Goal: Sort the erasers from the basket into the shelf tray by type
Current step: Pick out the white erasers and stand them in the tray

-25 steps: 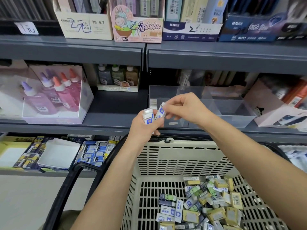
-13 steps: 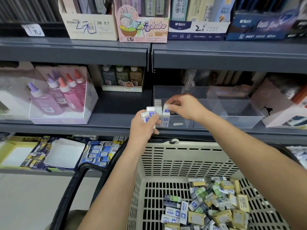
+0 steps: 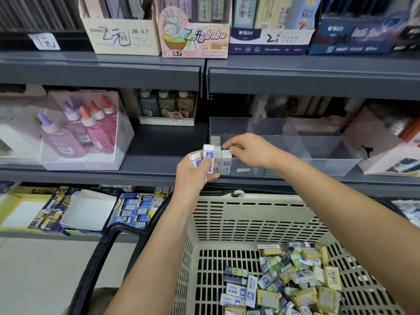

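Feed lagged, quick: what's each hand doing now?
Left hand: grips two white, blue-sleeved block erasers.
Right hand: pinches a third eraser in the clear plastic tray.

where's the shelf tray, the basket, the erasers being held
shelf tray (image 3: 329,167): head view, front wall at right
basket (image 3: 261,219): head view, slatted far wall
held erasers (image 3: 209,154): head view, taller one's label

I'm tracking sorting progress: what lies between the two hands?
Head view: a row of erasers standing in the tray, at its left end, lies between the left hand and the right hand.
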